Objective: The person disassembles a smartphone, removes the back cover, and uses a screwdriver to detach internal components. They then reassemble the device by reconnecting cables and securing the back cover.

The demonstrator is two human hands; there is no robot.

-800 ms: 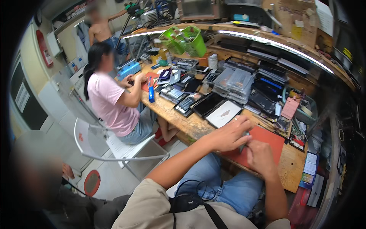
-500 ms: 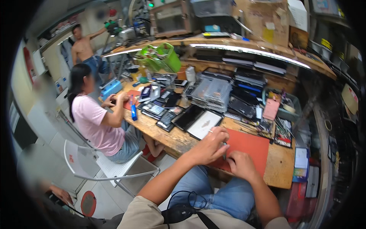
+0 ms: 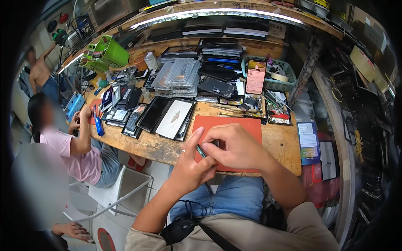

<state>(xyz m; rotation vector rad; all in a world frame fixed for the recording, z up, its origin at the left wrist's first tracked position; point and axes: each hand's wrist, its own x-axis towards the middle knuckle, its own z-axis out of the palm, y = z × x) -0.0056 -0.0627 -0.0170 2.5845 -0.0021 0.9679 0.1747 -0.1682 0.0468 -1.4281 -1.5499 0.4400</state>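
Note:
Over the orange-red mat [image 3: 252, 125] at the bench's front edge, both my hands are close together. My left hand [image 3: 190, 169] grips a thin, dark, phone-like slab [image 3: 202, 151] turned edge-on, its thumb and fingers on either side. Only a narrow strip of the slab shows, so its exact kind is unclear. From the right, my right hand [image 3: 238, 144] curls over it with bent fingers meeting the slab's upper end. Whatever those fingertips pinch is hidden behind them.
Left of the mat lie a black tray with a white panel [image 3: 172, 119] and a dark screen [image 3: 155, 113]. Behind are bubble-wrapped stacks [image 3: 178, 77], a pink-screened phone [image 3: 255, 77] and a green basket [image 3: 113, 52]. A person in pink [image 3: 83, 157] sits at the left.
The view has swung right and down. My hands were low over the mat, fingers bent; now they are raised together, and the dark slab shows between them.

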